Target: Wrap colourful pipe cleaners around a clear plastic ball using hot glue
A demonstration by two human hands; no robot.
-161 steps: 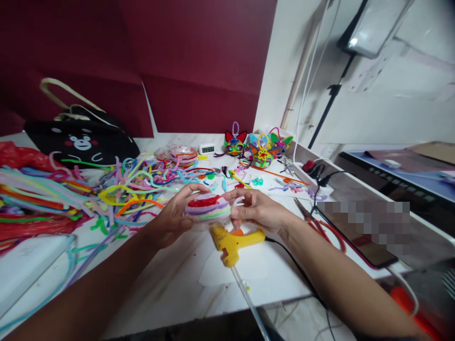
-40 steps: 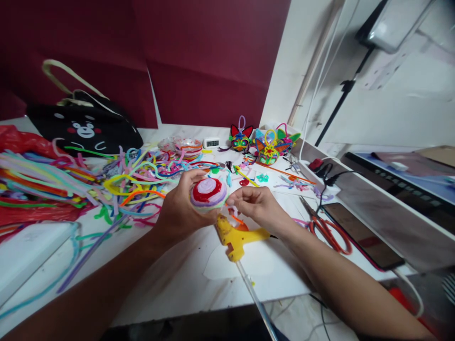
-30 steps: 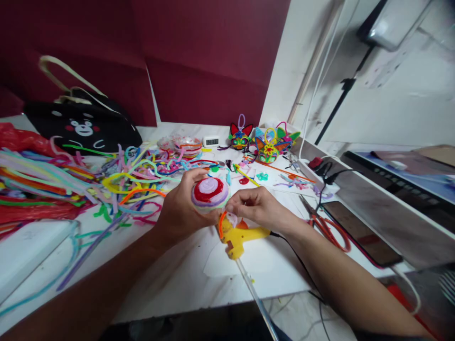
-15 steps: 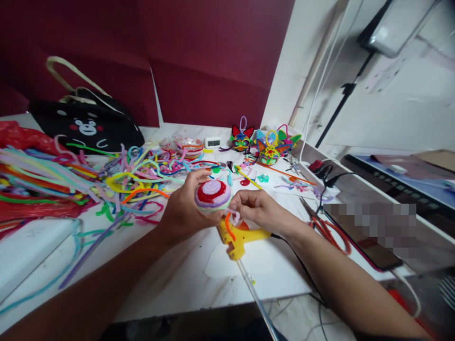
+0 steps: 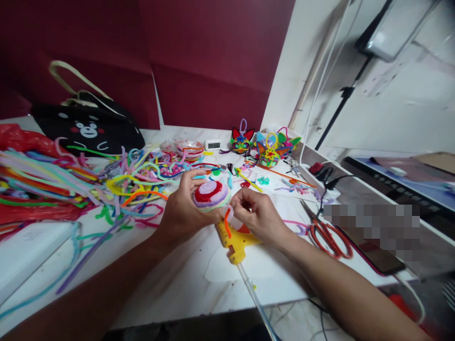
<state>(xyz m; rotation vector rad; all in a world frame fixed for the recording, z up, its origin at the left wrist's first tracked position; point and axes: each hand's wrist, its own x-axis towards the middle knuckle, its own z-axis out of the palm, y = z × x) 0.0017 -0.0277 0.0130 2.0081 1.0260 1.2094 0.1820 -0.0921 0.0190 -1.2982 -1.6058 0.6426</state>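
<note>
My left hand (image 5: 185, 201) is wrapped round a ball (image 5: 210, 195) coiled in pipe cleaners, with rings of lilac, red and purple on its top. Close to the ball's right side, my right hand (image 5: 258, 213) is closed, thumb against fingers, on a pale pink pipe cleaner (image 5: 230, 214) that curls toward my left thumb. Its other end is hidden by my fingers. A short orange pipe cleaner (image 5: 227, 224) hangs just below. Under both hands lies a yellow hot glue gun (image 5: 235, 251), a clear glue stick (image 5: 254, 291) projecting toward me; its handle is partly covered by my right hand.
Loose pipe cleaners (image 5: 138, 182) are heaped on the left, before a black bag (image 5: 87, 130). Several cat-eared ornaments (image 5: 269, 155) stand at the back near a small digital clock (image 5: 213, 145). Orange-handled scissors (image 5: 329, 239) and a phone (image 5: 377, 255) lie on the right.
My right hand has turned slightly and moved a little lower over the glue gun's handle. The ball has shifted slightly left in my left hand. More of the scissors' handles now shows.
</note>
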